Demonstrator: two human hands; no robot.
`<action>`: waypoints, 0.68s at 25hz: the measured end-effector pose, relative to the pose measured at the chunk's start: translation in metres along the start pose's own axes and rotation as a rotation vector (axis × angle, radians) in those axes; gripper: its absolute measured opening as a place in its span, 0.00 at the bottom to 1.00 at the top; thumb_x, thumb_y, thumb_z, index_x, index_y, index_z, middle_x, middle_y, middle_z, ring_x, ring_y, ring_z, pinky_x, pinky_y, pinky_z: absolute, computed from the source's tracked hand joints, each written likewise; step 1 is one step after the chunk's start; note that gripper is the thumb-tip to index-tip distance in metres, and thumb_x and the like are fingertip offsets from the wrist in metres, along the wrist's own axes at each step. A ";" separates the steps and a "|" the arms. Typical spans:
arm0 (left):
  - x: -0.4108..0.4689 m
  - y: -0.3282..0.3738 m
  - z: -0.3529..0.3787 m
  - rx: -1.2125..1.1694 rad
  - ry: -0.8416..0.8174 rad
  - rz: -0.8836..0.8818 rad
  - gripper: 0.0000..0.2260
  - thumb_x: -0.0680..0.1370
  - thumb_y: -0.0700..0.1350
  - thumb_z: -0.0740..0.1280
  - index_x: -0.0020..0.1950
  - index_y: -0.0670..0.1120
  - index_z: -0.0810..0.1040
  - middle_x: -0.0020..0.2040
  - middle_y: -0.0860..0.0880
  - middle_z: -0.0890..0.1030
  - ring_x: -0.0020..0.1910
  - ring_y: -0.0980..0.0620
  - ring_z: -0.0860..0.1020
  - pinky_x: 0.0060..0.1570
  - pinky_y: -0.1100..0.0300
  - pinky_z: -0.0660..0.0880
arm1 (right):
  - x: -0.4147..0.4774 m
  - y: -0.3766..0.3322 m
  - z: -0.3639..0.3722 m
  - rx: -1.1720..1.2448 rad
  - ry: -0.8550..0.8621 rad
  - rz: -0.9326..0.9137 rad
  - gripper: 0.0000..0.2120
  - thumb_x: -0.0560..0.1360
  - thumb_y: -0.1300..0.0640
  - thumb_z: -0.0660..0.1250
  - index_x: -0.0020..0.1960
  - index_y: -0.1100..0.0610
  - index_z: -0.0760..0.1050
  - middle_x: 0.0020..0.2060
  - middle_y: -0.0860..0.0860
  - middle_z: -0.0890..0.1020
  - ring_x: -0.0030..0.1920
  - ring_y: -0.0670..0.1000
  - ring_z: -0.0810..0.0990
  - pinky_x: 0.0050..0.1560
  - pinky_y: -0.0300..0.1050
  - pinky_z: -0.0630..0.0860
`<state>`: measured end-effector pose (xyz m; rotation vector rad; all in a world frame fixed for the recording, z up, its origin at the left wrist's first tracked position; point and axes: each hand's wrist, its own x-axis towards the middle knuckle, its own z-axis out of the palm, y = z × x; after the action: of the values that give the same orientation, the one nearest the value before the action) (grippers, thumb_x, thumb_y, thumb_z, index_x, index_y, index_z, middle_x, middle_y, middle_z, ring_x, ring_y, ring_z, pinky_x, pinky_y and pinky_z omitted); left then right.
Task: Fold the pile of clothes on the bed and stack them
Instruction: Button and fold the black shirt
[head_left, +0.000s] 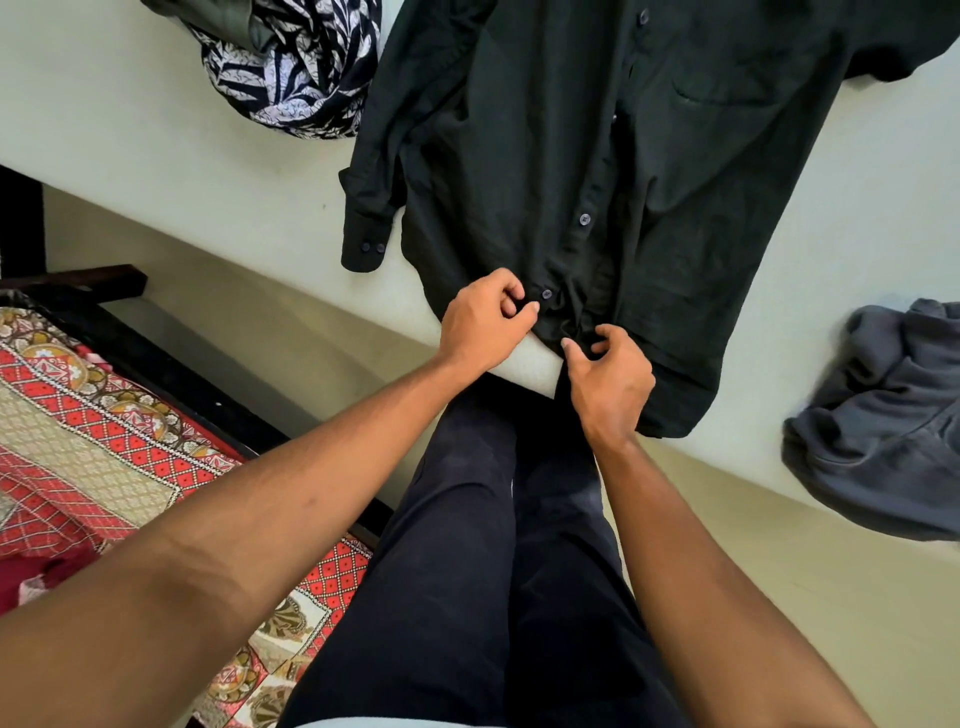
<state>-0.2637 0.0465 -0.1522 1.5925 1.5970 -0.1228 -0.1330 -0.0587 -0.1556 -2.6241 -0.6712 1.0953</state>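
A dark green button-up shirt (597, 171) lies spread front-up on the pale bed (156, 135), its hem at the near edge. My left hand (483, 322) pinches the shirt's front edge beside the lowest button. My right hand (608, 374) pinches the hem fabric just to the right of it. One long sleeve with a buttoned cuff lies along the shirt's left side. A crumpled dark blue and white leaf-print garment (296, 67) sits at the top left. A rumpled grey garment (883, 421) lies at the bed's right edge.
My legs in dark trousers (498, 571) stand against the bed's near edge. A red patterned mat (93, 441) covers the floor at left, beside a dark wooden frame (78, 283). An olive green cloth (208, 15) lies above the print garment.
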 end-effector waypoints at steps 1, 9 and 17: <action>0.001 0.004 0.000 -0.016 0.015 0.061 0.08 0.75 0.51 0.72 0.50 0.50 0.79 0.41 0.54 0.79 0.37 0.57 0.77 0.43 0.55 0.77 | 0.003 -0.002 -0.001 -0.035 -0.013 0.003 0.22 0.75 0.46 0.74 0.65 0.56 0.79 0.51 0.49 0.84 0.54 0.52 0.82 0.58 0.46 0.73; 0.017 0.013 0.009 0.312 -0.126 0.235 0.15 0.78 0.47 0.69 0.64 0.51 0.77 0.57 0.52 0.76 0.44 0.51 0.81 0.46 0.51 0.79 | 0.024 0.002 -0.019 0.008 -0.174 -0.063 0.12 0.74 0.58 0.74 0.58 0.55 0.83 0.39 0.45 0.83 0.43 0.47 0.83 0.56 0.42 0.78; 0.045 0.026 -0.008 0.424 -0.287 0.336 0.04 0.79 0.47 0.69 0.52 0.50 0.78 0.51 0.52 0.77 0.49 0.48 0.79 0.51 0.51 0.77 | 0.039 0.020 -0.027 0.138 -0.271 -0.129 0.09 0.74 0.48 0.77 0.51 0.50 0.84 0.34 0.45 0.83 0.35 0.42 0.81 0.46 0.41 0.80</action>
<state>-0.2375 0.0908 -0.1621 2.0389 1.1108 -0.5124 -0.0828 -0.0579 -0.1677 -2.3055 -0.7751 1.4163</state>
